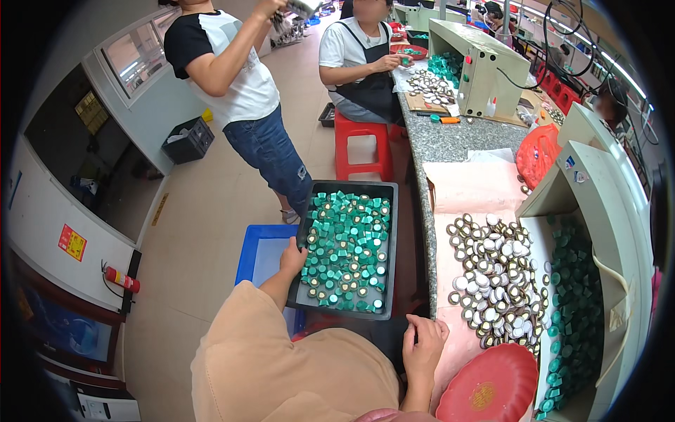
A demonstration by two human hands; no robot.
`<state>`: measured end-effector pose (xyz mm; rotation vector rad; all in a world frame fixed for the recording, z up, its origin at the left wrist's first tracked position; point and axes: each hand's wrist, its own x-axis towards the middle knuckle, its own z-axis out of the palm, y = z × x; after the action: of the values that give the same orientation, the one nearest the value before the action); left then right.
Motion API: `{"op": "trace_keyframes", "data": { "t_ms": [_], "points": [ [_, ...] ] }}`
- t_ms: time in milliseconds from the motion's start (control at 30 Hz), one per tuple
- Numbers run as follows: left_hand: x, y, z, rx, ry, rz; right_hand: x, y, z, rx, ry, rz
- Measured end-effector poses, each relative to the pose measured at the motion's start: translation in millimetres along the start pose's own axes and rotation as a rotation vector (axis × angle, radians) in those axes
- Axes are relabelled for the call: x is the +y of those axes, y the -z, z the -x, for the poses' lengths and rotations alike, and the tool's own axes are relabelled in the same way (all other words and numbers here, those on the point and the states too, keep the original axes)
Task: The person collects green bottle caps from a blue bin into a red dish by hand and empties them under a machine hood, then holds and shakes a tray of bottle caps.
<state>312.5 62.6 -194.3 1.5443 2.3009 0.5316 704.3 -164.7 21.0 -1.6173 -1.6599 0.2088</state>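
My left hand (pixel 292 259) grips the left side of a black plastic tray (pixel 391 246). Many small green cup-shaped pieces (pixel 344 243) lie loose in this tray, some showing pale or gold round faces. At the table's edge rests my right hand (pixel 423 344), fingers loosely bent and slightly apart, with nothing seen in it. Beside it on the table is a red scalloped plate (pixel 489 387). Beyond the plate spreads a heap of round white discs with dark rims (pixel 492 274), on pink paper (pixel 467 190).
Under the tray sits a blue bin (pixel 246 257). A grey box-shaped housing (pixel 598 169) on the right holds more green pieces (pixel 573 281). One person (pixel 246 77) stands ahead; another (pixel 358 63) sits on a red stool (pixel 362 144). A red bag (pixel 538 155) lies on the granite tabletop (pixel 450 141).
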Motion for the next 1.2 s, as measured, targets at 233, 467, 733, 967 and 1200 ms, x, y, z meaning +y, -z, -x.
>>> {"op": "trace_keyframes", "data": {
  "t_ms": [233, 467, 733, 967, 1200],
  "points": [
    [1.8, 2.1, 1.2, -0.004, -0.008, 0.010, 0.5, 0.0, 0.2, -0.004, 0.002, -0.001],
    [3.5, 4.0, 2.2, -0.011, 0.011, -0.003, 1.0, -0.9, 0.3, -0.004, 0.005, 0.008],
    [2.2, 2.4, 1.9, -0.012, 0.008, 0.005, -0.8, 0.2, -0.2, -0.004, 0.009, 0.015],
    [4.8, 2.7, 3.3, 0.000, -0.006, -0.021, 0.6, -0.6, 1.1, -0.002, 0.009, 0.017],
    [-2.3, -0.9, -0.9, 0.011, -0.024, -0.008, 1.0, -1.0, 0.8, -0.003, 0.016, 0.014]
  ]
}}
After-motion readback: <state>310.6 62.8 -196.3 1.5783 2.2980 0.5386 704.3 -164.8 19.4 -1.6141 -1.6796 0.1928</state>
